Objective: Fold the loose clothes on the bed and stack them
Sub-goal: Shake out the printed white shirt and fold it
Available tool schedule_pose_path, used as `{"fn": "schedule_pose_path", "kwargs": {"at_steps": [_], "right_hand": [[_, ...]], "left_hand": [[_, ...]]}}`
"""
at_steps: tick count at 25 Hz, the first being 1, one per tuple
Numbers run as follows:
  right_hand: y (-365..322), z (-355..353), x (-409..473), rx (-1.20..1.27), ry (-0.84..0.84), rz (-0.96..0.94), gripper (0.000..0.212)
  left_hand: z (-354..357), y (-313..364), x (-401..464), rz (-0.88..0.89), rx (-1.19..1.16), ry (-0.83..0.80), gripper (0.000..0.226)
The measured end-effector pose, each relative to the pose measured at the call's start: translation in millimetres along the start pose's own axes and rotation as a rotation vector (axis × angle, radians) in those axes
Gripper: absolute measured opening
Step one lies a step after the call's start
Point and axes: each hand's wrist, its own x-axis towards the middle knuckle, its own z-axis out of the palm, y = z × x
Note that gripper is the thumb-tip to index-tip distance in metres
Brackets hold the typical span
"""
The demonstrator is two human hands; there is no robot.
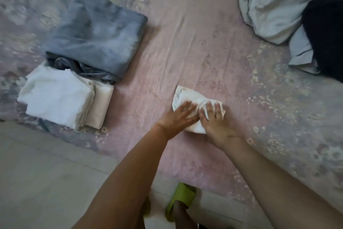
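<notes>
Small white folded cloth [193, 99] lies mid-bed [185, 43], both hands on it: left hand [176, 117] left, right hand [216, 123] right. Far left: folded white stack [61, 97], folded grey-blue garment [98, 37] just behind (touching). Loose pale-grey pile [274, 6] far right.

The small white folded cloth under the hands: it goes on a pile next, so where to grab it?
Judging by its flat pose, pinch the small white cloth at its short ends, left hand and right hand from either side, so the folds stay closed.
</notes>
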Motion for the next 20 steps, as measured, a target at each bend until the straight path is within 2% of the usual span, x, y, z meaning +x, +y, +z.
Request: {"fn": "schedule_pose_path", "kwargs": {"at_steps": [1, 3, 5, 6, 8, 9, 12, 14, 17, 20], "right_hand": [[-17.2, -4.3, -7.7, -0.011, 0.057, -0.008, 0.064], [-57.4, -20.7, -16.4, 0.012, 0.193, 0.013, 0.061], [-102.9, -44.8, -19.7, 0.116, 0.127, -0.007, 0.060], [-127.3, -61.3, -17.5, 0.202, 0.198, -0.023, 0.057], [-176.6, -93.4, -5.3, 0.256, 0.562, -0.007, 0.051], [-201.1, -107.2, -0.7, 0.221, 0.684, 0.013, 0.046], [-271.0, -147.5, 17.1, 0.177, 0.856, 0.058, 0.039], [-321.3, -157.0, 32.9, 0.170, 0.823, 0.045, 0.039], [-367.8, -145.2, 47.2, 0.146, 0.578, 0.027, 0.051], [-368.8, -133.7, 59.2, 0.112, 0.530, 0.069, 0.064]], "left_hand": [[-5.6, -6.5, -16.4, 0.022, 0.038, 0.099, 0.054], [-13.8, -23.9, -56.8, 0.086, 0.124, 0.198, 0.036], [-18.4, -53.6, -96.6, 0.092, 0.165, 0.178, 0.040], [-22.0, -74.7, -117.6, 0.086, 0.199, 0.180, 0.042], [-26.5, -118.7, -161.2, 0.042, 0.219, 0.296, 0.040], [-26.3, -141.8, -183.8, 0.009, 0.215, 0.351, 0.041], [-15.6, -200.0, -252.9, -0.086, 0.261, 0.412, 0.047], [9.4, -227.9, -295.5, -0.120, 0.267, 0.402, 0.049], [51.4, -234.3, -325.4, -0.188, 0.249, 0.178, 0.085], [77.9, -221.4, -323.3, -0.315, 0.217, 0.050, 0.087]]}}
